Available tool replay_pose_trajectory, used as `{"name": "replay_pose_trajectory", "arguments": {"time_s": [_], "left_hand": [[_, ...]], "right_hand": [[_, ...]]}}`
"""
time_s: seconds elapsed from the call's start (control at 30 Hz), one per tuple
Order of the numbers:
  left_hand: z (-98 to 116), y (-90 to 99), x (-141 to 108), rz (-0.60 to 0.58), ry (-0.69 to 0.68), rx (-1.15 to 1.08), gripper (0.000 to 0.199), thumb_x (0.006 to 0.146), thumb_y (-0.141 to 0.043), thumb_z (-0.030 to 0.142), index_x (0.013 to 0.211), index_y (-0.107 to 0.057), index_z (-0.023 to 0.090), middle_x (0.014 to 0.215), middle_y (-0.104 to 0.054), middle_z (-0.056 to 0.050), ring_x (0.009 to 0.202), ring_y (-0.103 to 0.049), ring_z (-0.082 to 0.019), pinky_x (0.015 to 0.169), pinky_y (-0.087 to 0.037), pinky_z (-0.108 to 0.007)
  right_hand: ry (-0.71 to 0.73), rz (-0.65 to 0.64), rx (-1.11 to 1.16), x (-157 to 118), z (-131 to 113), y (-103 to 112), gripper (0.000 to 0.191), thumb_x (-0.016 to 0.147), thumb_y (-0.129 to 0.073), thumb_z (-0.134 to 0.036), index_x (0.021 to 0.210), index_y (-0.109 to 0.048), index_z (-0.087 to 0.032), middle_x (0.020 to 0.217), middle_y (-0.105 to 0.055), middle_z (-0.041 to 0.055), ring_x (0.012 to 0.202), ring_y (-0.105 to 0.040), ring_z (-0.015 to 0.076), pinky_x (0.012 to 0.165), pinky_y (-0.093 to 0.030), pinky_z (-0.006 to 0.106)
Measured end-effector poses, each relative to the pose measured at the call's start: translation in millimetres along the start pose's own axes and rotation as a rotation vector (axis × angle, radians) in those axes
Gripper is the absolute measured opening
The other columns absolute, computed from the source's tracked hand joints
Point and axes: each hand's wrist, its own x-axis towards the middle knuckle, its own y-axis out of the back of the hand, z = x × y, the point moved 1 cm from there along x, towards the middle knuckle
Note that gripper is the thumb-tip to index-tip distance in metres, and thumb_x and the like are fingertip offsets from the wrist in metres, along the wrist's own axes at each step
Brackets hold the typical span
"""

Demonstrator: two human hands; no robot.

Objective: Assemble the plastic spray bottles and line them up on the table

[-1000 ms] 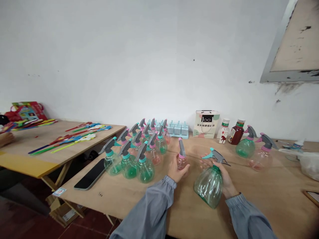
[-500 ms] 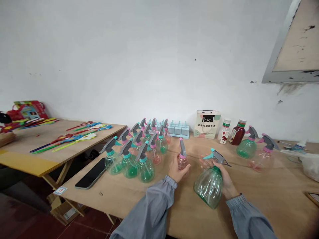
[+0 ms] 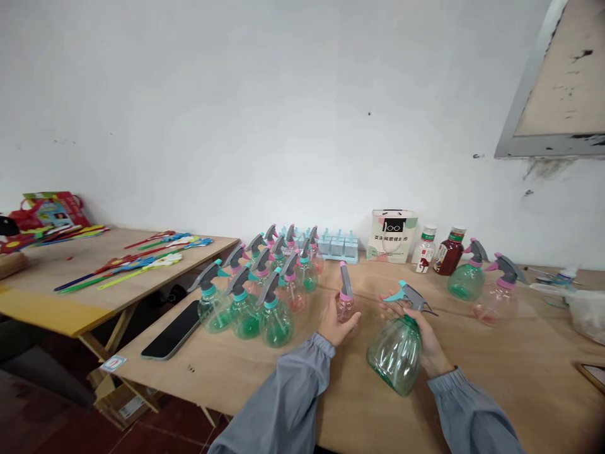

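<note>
My left hand (image 3: 334, 323) is closed around a pink spray bottle (image 3: 346, 305) with a grey and pink trigger head, which stands upright on the table. In my right hand (image 3: 428, 340) is a clear green spray bottle (image 3: 396, 354), gripped at the neck and tilted, its grey and teal head (image 3: 410, 296) pointing left. Part of the right fingers is hidden behind that bottle. Left of my hands, several green and pink spray bottles (image 3: 276, 325) stand grouped in rows. Further right stand a green bottle with a pink collar (image 3: 466, 281) and a pink bottle (image 3: 496, 305).
A black phone (image 3: 172, 333) lies near the table's left edge. Along the wall are a light-blue rack (image 3: 338, 247), a paper bag (image 3: 391, 238) and two drink bottles (image 3: 449, 252). A plastic bag (image 3: 586, 312) sits far right. Colourful hand-shaped sticks (image 3: 137, 268) lie on another table.
Almost nothing differs. The view has shifted very slightly; both hands keep their hold on the same two spray bottles.
</note>
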Motion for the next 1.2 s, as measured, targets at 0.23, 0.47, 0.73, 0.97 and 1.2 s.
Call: {"name": "replay_pose_trajectory", "arguments": {"time_s": [0.23,0.47,0.73,0.97,1.2], "left_hand": [[-2.5,-0.4,0.2,0.003,-0.002,0.003,0.063,0.072,-0.079,0.032,0.124,-0.047,0.019,0.123,-0.065,-0.013,0.116,-0.064,-0.031,0.102,-0.048,-0.051],[-3.8,-1.5,0.2,0.011,0.007,0.009,0.061,0.072,-0.078,0.032,0.123,-0.048,0.019,0.121,-0.066,-0.013,0.115,-0.064,-0.031,0.103,-0.047,-0.052],[-2.8,-1.5,-0.3,0.01,-0.004,0.011,0.06,0.073,-0.077,0.033,0.123,-0.048,0.02,0.117,-0.067,-0.011,0.108,-0.066,-0.028,0.099,-0.049,-0.049],[-2.5,-1.1,-0.3,0.015,-0.001,0.003,0.06,0.071,-0.078,0.033,0.122,-0.049,0.02,0.118,-0.067,-0.011,0.11,-0.065,-0.028,0.099,-0.049,-0.047],[-1.2,-0.3,-0.2,0.002,0.005,-0.018,0.062,0.071,-0.079,0.031,0.124,-0.048,0.02,0.12,-0.067,-0.01,0.113,-0.065,-0.028,0.102,-0.048,-0.049]], "right_hand": [[0.024,0.085,0.011,0.6,-3.0,-1.7,0.034,0.063,-0.074,-0.043,0.094,-0.072,-0.028,0.114,-0.075,0.0048,0.114,-0.066,0.0309,0.088,-0.057,0.044],[0.192,0.364,-0.02,5.7,-4.2,7.7,0.022,0.057,-0.078,-0.04,0.071,-0.068,-0.027,0.072,-0.068,-0.0036,0.071,-0.062,0.0154,0.06,-0.051,0.024],[0.272,0.36,-0.219,2.9,-7.4,4.7,0.028,0.062,-0.076,-0.044,0.084,-0.073,-0.027,0.096,-0.075,0.0019,0.095,-0.065,0.0229,0.072,-0.051,0.03],[0.266,0.367,-0.296,-2.6,-1.0,3.8,0.031,0.059,-0.08,-0.047,0.082,-0.075,-0.028,0.095,-0.075,0.0013,0.091,-0.065,0.0228,0.076,-0.052,0.033],[0.244,0.191,-0.314,-8.2,0.9,-8.3,0.034,0.066,-0.079,-0.051,0.092,-0.074,-0.031,0.105,-0.076,0.0021,0.114,-0.063,0.0276,0.099,-0.048,0.041]]}}
